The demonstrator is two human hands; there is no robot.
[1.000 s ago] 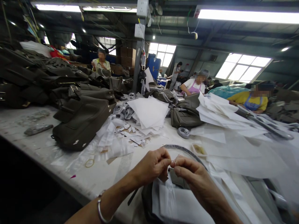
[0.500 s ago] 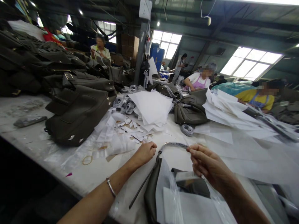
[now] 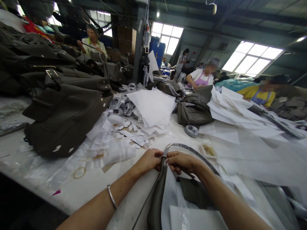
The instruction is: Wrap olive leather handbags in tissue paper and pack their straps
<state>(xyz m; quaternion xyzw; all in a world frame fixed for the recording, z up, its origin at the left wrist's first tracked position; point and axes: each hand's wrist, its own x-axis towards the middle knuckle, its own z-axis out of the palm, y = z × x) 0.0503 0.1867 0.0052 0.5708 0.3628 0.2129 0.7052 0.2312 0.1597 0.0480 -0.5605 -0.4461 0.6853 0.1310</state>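
While both hands pinch its base, the handle arcs rightward.

I saw bare table strip left of olive bag, free up to rubber band. Beyond bag, paper scraps and white sheet stack blocked reach. Right of bag, loose sheets covered everything. Far left, dark bag pile walled edge.

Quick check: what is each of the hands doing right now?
Left hand: closed, pinching the bag at its handle base.
Right hand: closed on the same handle base.
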